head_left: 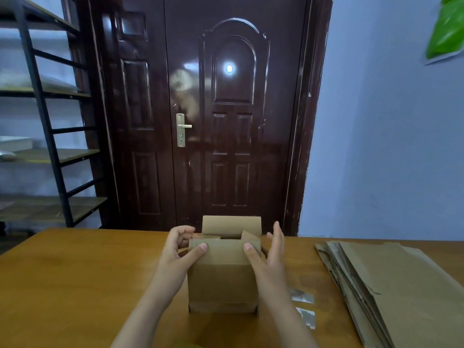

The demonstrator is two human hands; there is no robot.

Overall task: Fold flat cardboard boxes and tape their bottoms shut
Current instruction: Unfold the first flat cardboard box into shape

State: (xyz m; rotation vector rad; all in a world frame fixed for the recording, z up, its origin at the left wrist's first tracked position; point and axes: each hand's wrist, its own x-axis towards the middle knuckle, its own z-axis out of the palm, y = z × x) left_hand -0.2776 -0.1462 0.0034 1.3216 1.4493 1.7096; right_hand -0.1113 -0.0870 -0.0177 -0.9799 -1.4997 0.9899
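A small cardboard box (pixel 222 275) stands upright on the wooden counter (pixel 75 285), set near the middle and close to the person, with its upper flaps partly folded. The far flap (pixel 231 224) rises straight up, the near flap (pixel 223 249) is bent inward over the opening, and a side flap (pixel 248 236) on the right sits tilted inside the top. The left hand (pixel 179 247) has its grip grasping the box: the thumb presses on the near flap while the curled fingers wrap the upper left corner. The right hand (pixel 270 249) lies against the right side of the box with its grip released, the thumb resting on the near flap and the fingers straight and spread, pointing upward just beside the box. To the right, well apart from the box, a stack of flat cardboard sheets (pixel 391 287) lies on the counter. Between the box and that stack, two short strips of clear tape (pixel 305 307) are stuck to the counter surface. Behind the counter stands a dark brown door (pixel 226 109), with a metal shelving rack (pixel 47 121) to its left.
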